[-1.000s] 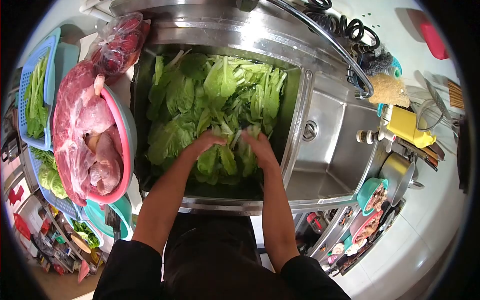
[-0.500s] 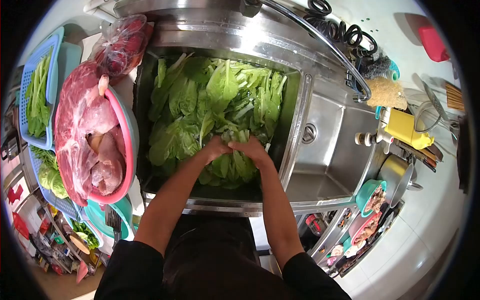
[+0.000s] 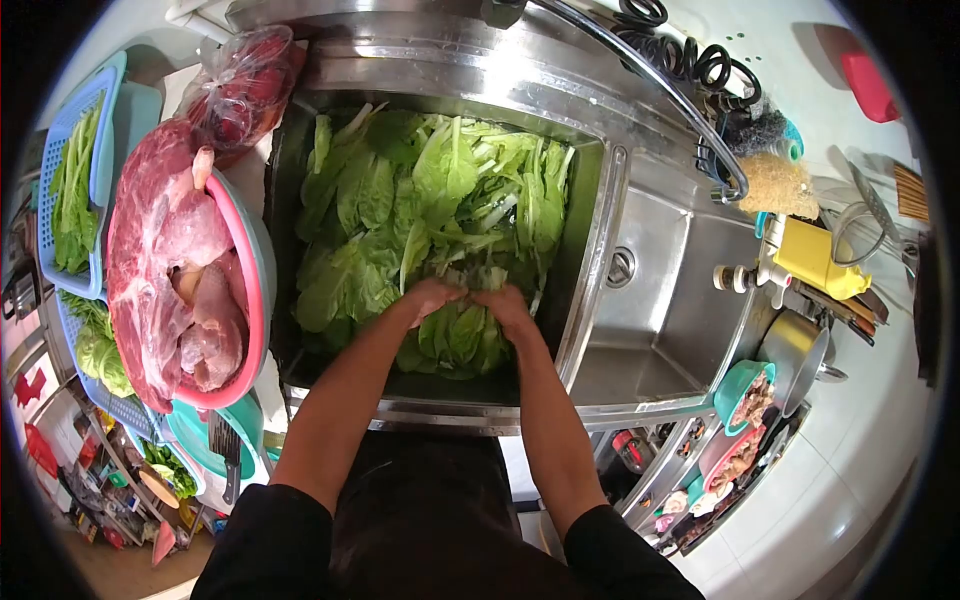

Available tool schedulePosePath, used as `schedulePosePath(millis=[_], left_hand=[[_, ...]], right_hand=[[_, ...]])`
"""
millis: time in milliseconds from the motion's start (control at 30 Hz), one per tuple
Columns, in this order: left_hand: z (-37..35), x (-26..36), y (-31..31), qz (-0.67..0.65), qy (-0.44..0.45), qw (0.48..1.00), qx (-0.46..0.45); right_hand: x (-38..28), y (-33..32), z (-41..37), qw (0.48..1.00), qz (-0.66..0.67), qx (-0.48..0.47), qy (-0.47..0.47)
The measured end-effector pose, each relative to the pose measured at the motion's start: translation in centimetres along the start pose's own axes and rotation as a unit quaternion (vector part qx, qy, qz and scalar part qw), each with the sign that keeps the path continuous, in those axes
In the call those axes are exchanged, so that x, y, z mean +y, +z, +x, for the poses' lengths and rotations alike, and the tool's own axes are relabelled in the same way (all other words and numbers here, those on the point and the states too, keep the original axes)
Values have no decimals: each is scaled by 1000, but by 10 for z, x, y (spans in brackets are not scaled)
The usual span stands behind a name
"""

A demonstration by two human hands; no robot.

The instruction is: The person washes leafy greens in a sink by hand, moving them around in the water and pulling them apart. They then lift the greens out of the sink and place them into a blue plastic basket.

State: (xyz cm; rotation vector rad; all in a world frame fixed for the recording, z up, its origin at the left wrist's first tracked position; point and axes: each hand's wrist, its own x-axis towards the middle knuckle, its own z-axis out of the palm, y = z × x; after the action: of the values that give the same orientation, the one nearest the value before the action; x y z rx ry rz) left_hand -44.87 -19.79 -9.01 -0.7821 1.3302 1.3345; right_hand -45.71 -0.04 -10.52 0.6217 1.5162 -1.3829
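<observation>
Two hands have drawn closer together over the leafy greens (image 3: 445, 178), so that some leaves are now bunched between the left hand (image 3: 430, 297) and the right hand (image 3: 507, 303). The fingers of both curl inward, their tips hidden; whether they pinch anything cannot be told. The greens sit in water, inside the deep sink basin (image 3: 588, 200).

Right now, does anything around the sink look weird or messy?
Yes, a bit. The raw meat bulges over one side of the pink basin, hiding the rim there, so it looks too full. The black-handled tool looks awkward too, its handle poking past the green basin. I can't make out any spill.
</observation>
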Motion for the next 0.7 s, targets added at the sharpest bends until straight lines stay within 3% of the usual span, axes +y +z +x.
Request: schedulePosePath(millis=[67,100,167,200,267,300,367,400,467,500,567,600,700], left_hand=[[-4,4,5,37,9,999,29],[54,-27,10,109,11,993,46],[166,-87,18,250,8,965,83],[126,-67,17,173,41,983,51],[33,-15,14,6,89,996,-27],[14,-4,20,-32,79,996,-9],[-14,7,31,-108,60,992,27],[-17,-2,34,-114,121,986,-9],[-15,-21,33,-124,246,958,-81],[-23,-14,34,-124,252,958,-52],[-43,-1,34,-125,261,957,9],[-38,-3,30,-139,225,964,19],[-20,-14,18,-166,134,975,63]], right_hand=[[21,1,16,993,-81,82,9],[32,2,22,985,-122,122,16],[45,6,34,975,-141,163,-60],[51,7,39,967,-150,182,-99],[10,24,7,980,-21,180,-80],[-7,31,-8,981,45,178,-70],[12,29,-6,965,244,66,-71],[18,26,-7,938,338,9,-73],[-7,36,-31,934,353,7,-52],[-23,43,-45,932,361,5,-39],[-51,36,-63,970,235,-35,-50],[-59,33,-64,982,171,-55,-55],[-80,28,-30,980,181,80,29]])
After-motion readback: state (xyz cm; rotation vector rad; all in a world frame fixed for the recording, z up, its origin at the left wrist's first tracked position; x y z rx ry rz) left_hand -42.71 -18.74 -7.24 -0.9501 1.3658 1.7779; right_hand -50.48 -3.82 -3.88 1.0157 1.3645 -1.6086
